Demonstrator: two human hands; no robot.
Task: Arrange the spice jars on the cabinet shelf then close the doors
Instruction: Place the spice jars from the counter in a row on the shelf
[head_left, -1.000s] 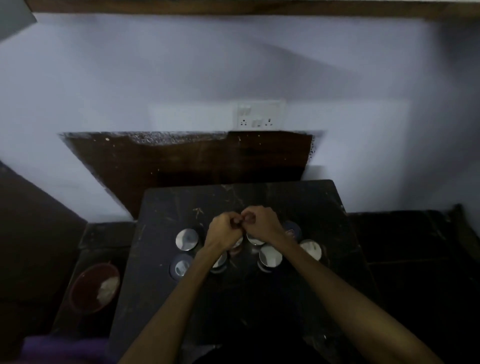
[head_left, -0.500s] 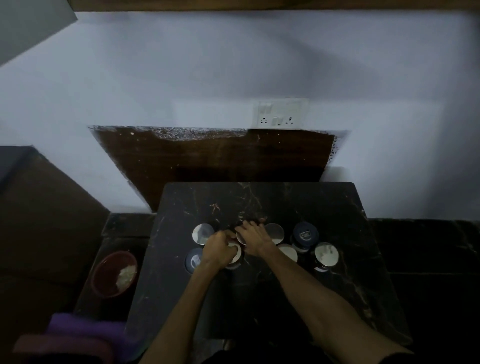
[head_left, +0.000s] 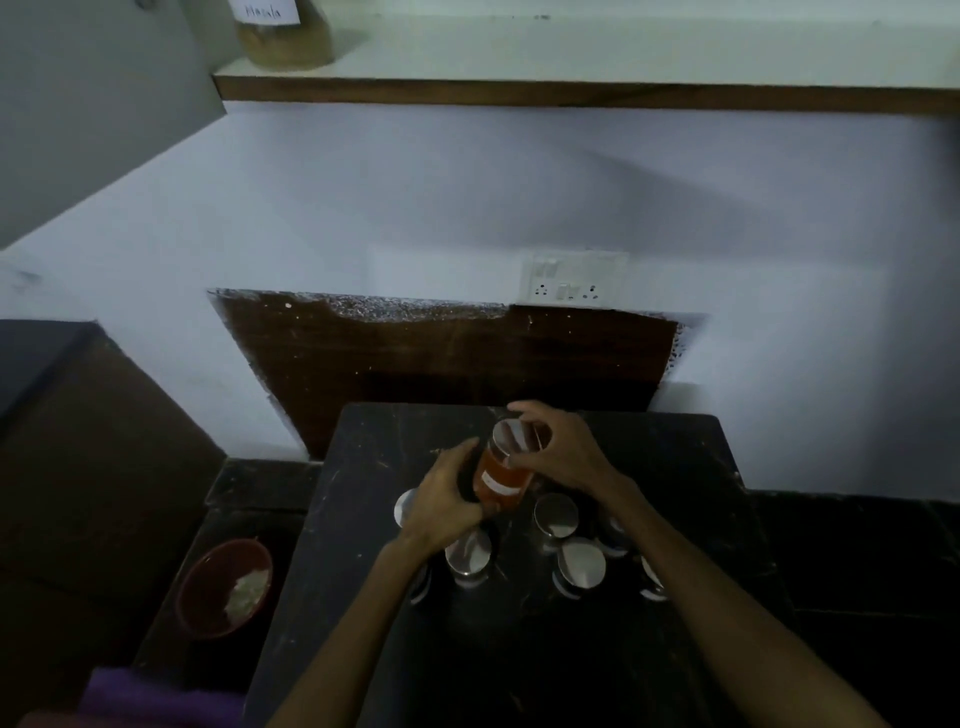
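Pretty dim in there, but both hands were on one spice jar (head_left: 503, 475), a clear round one full of orange-red powder with a white label on its side and a flat shiny metal lid. It was lifted off the desk (head_left: 691, 467) and tilted, lid end leaning away toward the wall. The left hand (head_left: 441, 501) was wrapped around the lower body of the jar, fingers curled round the glass from the left side. The right hand (head_left: 563, 452) came in from the other side, fingers (head_left: 519, 410) arched over the lid end and thumb pressed near the rim, so it was gripping the top part. Both forearms reached in from the bottom edge and met at the jar.

The desk was a dark, black stone-looking slab with pale veins and scratches, squared off. Under and around the hands stood the other jars (head_left: 556, 514), a loose cluster of small round ones with silvery disc lids catching the light, a couple partly hidden by the arms.

Up top ran the cabinet shelf (head_left: 571, 57), white and smooth with a brown wood edge, and at its left end sat a big labelled jar (head_left: 283, 36) of tan powder with handwriting on it. A white switch plate (head_left: 574, 278) was on the pale wall above a rough brown patch. Lower left, a reddish round bowl (head_left: 200, 587) held something whitish.
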